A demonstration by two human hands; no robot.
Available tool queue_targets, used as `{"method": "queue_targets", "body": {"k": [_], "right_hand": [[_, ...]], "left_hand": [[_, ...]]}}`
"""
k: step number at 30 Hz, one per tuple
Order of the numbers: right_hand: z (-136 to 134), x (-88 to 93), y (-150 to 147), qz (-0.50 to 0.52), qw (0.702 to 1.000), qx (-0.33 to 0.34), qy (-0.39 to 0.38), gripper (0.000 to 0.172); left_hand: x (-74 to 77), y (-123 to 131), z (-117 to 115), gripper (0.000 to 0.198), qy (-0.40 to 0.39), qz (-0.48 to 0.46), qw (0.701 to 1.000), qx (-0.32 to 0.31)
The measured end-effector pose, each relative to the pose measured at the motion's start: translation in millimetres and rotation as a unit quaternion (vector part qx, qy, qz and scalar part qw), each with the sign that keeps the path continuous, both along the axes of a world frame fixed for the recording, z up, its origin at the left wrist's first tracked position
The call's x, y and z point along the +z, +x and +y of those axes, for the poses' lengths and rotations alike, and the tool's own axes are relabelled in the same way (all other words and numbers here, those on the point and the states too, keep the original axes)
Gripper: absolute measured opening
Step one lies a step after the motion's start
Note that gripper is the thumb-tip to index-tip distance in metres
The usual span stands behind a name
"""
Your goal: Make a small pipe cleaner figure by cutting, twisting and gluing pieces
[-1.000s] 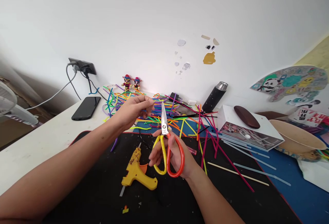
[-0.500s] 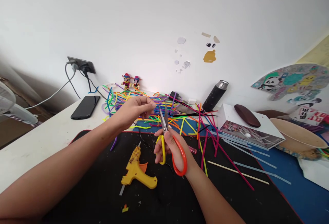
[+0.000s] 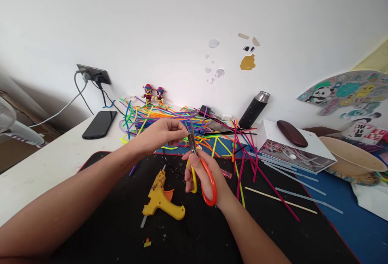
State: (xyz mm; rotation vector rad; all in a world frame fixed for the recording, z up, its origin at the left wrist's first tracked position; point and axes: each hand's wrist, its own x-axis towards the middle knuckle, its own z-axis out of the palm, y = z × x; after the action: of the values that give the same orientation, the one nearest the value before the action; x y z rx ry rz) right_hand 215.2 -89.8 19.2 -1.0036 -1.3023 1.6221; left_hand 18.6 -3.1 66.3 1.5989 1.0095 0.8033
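Observation:
My right hand (image 3: 201, 175) grips a pair of scissors (image 3: 209, 183) with one yellow and one orange handle loop, its blades pointing up and slightly parted. Beside the blades, my left hand (image 3: 165, 134) is closed in a pinch, its fingertips right at the metal. Whatever lies between those fingertips is too small to make out. Below the hands a yellow hot glue gun (image 3: 162, 199) rests on the black mat (image 3: 115, 215). Behind them spreads a heap of colourful pipe cleaners (image 3: 169, 114).
A black phone (image 3: 99, 125) lies at the left. Two small figures (image 3: 148, 94) stand by the wall, and a black thermos (image 3: 254, 109) leans there. Rightward are a white box (image 3: 269, 134) with a brown case (image 3: 291, 133), glue sticks (image 3: 303, 199), a wooden stick (image 3: 280, 200) and a bowl (image 3: 351, 155).
My left hand has moved right, bringing its pinched fingertips up to the scissor blades. The blades have drawn closer together. The view has shifted slightly.

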Motion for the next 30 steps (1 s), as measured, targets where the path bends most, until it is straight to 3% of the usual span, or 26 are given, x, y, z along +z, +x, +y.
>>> {"method": "queue_targets", "body": {"k": [30], "right_hand": [[1.4,-2.6,-0.8,-0.069,0.997,-0.017,-0.002,0.053]], "left_hand": [[4.7,2.8,-1.4,0.03,-0.012,0.052,0.998,-0.019]]}}
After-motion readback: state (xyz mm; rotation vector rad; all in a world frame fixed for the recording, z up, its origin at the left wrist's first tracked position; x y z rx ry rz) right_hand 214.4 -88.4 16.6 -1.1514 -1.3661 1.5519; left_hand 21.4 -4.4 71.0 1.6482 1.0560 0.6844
